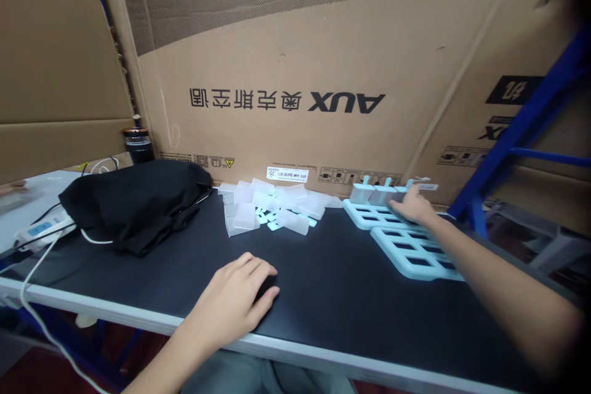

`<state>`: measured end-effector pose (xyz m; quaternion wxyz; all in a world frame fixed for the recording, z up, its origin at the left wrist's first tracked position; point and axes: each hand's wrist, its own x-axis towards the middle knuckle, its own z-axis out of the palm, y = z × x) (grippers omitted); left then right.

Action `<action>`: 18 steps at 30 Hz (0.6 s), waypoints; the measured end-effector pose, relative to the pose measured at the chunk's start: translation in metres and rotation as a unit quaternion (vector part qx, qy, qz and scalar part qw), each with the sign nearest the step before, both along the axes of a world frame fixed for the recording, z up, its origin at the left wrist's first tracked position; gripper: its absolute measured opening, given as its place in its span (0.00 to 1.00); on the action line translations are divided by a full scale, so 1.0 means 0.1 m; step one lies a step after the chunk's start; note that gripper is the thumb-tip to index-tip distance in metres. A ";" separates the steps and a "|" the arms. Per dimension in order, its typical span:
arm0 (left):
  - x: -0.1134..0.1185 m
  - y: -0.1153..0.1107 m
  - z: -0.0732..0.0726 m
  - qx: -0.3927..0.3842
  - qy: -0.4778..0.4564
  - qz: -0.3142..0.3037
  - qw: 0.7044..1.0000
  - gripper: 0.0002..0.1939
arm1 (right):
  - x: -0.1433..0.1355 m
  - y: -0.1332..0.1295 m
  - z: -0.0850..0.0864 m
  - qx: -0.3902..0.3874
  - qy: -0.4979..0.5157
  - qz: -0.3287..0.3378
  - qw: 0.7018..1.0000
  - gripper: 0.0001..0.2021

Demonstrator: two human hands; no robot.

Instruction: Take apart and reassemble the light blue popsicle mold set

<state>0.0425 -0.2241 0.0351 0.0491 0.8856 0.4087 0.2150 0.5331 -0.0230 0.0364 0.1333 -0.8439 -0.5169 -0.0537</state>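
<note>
My right hand (416, 204) is at the back right, its fingers closed around an ice-pop mould with a light blue stick lid (402, 189). That mould stands at the far row of a light blue slotted rack (357, 217). Two more capped ice-pop moulds (361, 192) stand upright beside it in the same row. A second light blue rack (418, 271) lies in front, partly hidden by my right forearm. My left hand (242, 292) rests on the table near its front edge, empty, with fingers loosely bent and thumb apart. A pile of translucent mould cups (295, 221) lies beyond it, with light blue lids (272, 221) among them.
A black cloth bundle (138, 200) lies on the left of the dark table (323, 295), near a white power strip (44, 228) with cables. Behind it stands a dark jar (138, 146). A large cardboard sheet (277, 37) walls the back; a blue metal post (521, 129) stands right.
</note>
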 end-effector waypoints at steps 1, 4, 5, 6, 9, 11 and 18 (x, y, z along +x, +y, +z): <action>0.00 0.00 0.00 0.002 0.000 0.001 1.000 0.10 | -0.01 0.00 -0.02 0.002 -0.002 -0.005 1.000 0.38; 0.01 0.00 0.00 0.004 0.000 0.003 1.000 0.10 | -0.04 0.01 -0.03 -0.003 -0.001 -0.014 1.000 0.38; 0.01 0.00 0.00 0.004 0.001 0.004 1.000 0.10 | -0.05 0.02 -0.03 -0.006 0.003 -0.020 1.000 0.37; 0.01 0.00 0.00 0.005 0.001 0.004 1.000 0.10 | -0.05 0.02 -0.03 -0.010 0.008 -0.026 1.000 0.37; 0.01 -0.01 0.00 0.008 -0.002 0.004 1.000 0.10 | -0.05 0.04 -0.02 -0.012 0.021 -0.039 0.999 0.38; 0.01 -0.02 0.00 0.012 -0.005 0.005 1.000 0.10 | -0.05 0.04 -0.03 -0.005 0.027 -0.042 0.999 0.39; 0.00 -0.03 0.00 0.015 -0.019 0.006 1.000 0.09 | -0.10 -0.02 -0.08 0.036 0.047 -0.039 0.998 0.40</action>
